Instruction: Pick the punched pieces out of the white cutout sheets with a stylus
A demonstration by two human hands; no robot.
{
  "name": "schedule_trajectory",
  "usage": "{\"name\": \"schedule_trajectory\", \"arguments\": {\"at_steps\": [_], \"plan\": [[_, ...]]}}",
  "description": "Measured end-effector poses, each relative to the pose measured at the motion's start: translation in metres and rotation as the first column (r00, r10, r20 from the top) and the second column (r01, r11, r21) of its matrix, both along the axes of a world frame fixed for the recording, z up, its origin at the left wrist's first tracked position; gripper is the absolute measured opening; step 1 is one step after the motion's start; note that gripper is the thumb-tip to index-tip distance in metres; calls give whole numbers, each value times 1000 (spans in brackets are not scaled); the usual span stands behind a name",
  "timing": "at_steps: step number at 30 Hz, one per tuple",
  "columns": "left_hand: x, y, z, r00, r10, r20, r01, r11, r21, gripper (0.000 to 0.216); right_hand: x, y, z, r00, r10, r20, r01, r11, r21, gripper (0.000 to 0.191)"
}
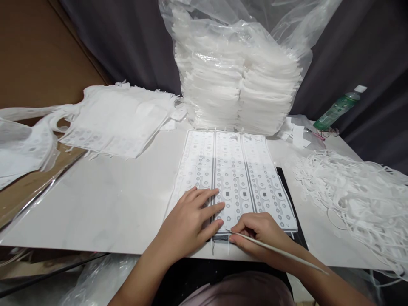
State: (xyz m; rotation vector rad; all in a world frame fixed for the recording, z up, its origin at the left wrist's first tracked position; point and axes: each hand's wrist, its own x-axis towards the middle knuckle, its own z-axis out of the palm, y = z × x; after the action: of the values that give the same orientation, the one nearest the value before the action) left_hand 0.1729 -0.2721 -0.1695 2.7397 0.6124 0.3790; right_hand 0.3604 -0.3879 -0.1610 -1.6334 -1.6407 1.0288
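A white printed fabric sheet (236, 170) with grey ring marks, dark squares and dark lengthwise stripes lies in front of me. My left hand (194, 216) rests on its lower left part, fingers spread and pressing flat. Near the sheet's front edge, my right hand (259, 231) pinches a thin white cord (283, 253), whose length trails down to the right over the forearm. The tip of that cord meets the sheet between the two hands. A dark board (301, 238) shows from under the sheet's right and front edges.
Loose white cords (357, 204) form a tangled heap at the right. Behind the sheet stands a clear plastic bag (239, 76) of stacked white fabric pieces. More printed fabric (114, 114) is piled at the left. A green bottle (339, 110) leans at the back right.
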Motion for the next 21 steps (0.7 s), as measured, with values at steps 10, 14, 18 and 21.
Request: {"name": "schedule_trajectory", "arguments": {"at_steps": [10, 14, 18, 21], "plan": [[1, 1, 1, 999, 10, -37, -11, 1000, -7, 35, -6, 1, 4, 994, -102, -25, 101, 993, -60, 13], [1, 0, 2, 1000, 17, -16, -17, 1000, -17, 35, -4, -2, 1, 982, -156, -103, 147, 985, -94, 15], [1, 0, 1, 1000, 17, -13, -18, 1000, -22, 35, -4, -1, 2, 982, -154, -113, 142, 984, -106, 15], [2, 1, 1, 1000, 16, 2, -16, 999, -31, 35, -4, 0, 2, 984, -147, -101, 137, 985, -101, 14]]}}
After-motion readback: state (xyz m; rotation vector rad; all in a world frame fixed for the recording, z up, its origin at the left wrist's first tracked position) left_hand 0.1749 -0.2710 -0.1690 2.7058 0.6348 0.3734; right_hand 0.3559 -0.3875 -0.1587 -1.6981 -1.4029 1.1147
